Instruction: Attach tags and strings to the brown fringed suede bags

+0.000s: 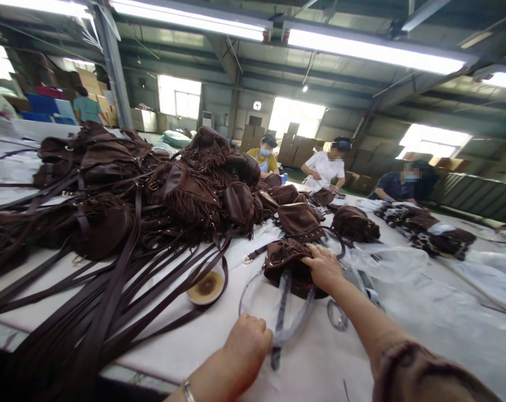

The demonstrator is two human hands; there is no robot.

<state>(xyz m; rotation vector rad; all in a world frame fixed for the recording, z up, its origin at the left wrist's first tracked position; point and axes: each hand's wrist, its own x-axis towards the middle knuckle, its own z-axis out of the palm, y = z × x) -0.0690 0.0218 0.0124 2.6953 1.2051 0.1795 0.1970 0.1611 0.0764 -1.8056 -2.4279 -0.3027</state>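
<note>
A small dark-brown fringed handbag (289, 258) lies on the white table in front of me. My right hand (325, 269) grips its right side near the top, the fingers partly hidden against it. Closer to me, my left hand (248, 352) is closed in a fist around a bag strap (297, 329) wrapped in clear plastic, which loops out from the bag. Most of what lies inside that fist is hidden. A loose strap end with a buckle (247, 259) sticks out at the bag's left.
A big heap of brown fringed bags (190, 195) fills the left, long straps (110, 301) trailing over the table edge. A round dish (206, 286) sits beside them. Clear plastic sheets (437, 312) cover the right. Several people work across the table, one in a white shirt (325, 170).
</note>
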